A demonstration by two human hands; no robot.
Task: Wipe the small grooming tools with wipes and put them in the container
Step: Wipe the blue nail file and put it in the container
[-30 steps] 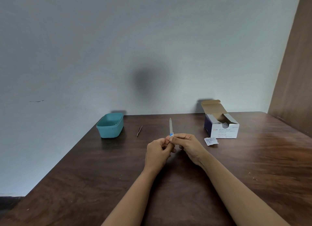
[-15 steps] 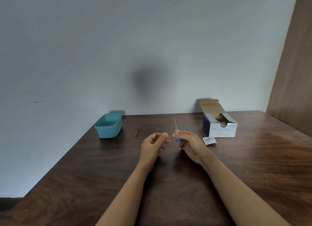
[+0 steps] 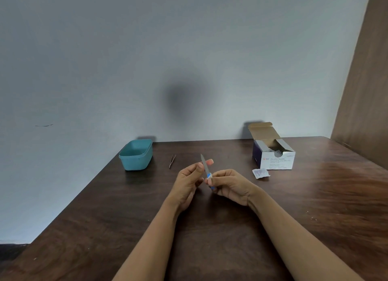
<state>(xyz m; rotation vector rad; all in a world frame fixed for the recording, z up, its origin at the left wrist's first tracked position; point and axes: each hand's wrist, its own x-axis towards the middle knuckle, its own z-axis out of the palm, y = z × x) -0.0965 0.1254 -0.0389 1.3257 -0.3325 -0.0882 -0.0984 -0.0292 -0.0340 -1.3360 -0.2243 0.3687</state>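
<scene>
A nail file with a grey blade and a blue handle stands tilted above the table's middle. My right hand grips its blue handle. My left hand has thumb and forefinger on either side of the blade, pinching it. I see no wipe in either hand. A pair of thin tweezers lies on the dark wooden table, to the left of my hands. The teal container stands open at the back left, and I cannot see its bottom.
An open box of alcohol swabs stands at the back right. A small torn packet lies just in front of it. A grey wall runs behind the table and a brown panel stands to the right.
Half a second ago my left hand was apart from the file; it has come back and taken the blade. The file now leans more to the left in my right hand.
</scene>
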